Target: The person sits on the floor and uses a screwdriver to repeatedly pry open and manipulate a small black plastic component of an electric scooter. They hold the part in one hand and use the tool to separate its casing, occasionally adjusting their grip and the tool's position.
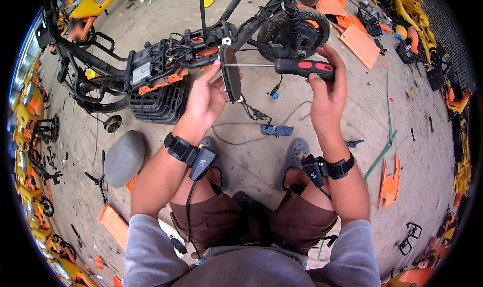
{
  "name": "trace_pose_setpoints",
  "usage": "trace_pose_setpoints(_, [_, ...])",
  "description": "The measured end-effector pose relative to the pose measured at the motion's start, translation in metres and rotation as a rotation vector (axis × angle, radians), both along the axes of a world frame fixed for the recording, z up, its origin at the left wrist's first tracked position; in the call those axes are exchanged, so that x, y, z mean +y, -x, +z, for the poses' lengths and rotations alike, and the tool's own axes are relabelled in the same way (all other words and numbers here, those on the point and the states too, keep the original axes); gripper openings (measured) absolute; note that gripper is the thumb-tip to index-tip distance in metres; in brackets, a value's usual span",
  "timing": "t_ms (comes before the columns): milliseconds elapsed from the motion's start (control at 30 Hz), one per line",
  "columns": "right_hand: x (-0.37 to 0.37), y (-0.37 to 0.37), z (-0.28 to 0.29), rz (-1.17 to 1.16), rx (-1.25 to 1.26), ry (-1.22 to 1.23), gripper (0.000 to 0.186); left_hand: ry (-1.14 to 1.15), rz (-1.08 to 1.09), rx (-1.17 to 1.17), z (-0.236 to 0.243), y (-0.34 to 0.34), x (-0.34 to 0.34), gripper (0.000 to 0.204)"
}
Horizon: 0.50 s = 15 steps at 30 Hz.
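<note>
Upright in my left hand [205,99] is a dark, flat, oval-ended part [232,78], its kind unclear, with thin wires [254,112] trailing from its lower end. The fingers wrap behind it and the thumb presses on its near side. My right hand [328,99] grips the black and red handle of a screwdriver [305,68]. Its shaft lies level, pointing left, with the tip at the face of the dark part; whether it sits in a screw is too small to tell. Just beyond both hands lies a stripped scooter frame [221,22].
Behind the hands are the frame's wheel [294,34] and a black plastic basket [158,103]. A blue-black module [276,130] with a cable rests on the floor between my feet and the frame. At left lies a grey seat [125,158]; orange panels [359,45] are scattered at right.
</note>
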State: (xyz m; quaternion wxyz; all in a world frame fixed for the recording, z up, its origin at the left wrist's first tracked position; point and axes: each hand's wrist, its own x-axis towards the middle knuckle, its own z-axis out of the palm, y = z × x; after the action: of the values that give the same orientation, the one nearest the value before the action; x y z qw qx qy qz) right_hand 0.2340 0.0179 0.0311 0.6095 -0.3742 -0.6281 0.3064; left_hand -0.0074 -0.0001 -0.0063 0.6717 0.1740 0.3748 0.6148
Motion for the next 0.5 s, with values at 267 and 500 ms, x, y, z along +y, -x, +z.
trace_pose_setpoints(267, [-0.0056, 0.0049, 0.0050, 0.048, 0.018, 0.076, 0.058, 0.011, 0.005, 0.008, 0.0013, 0.0017, -0.0012, 0.045])
trace_pose_setpoints(500, [-0.0057, 0.0068, 0.0049, 0.040, 0.081, 0.075, 0.051, 0.015, 0.002, 0.073, 0.0031, -0.0015, -0.0004, 0.049])
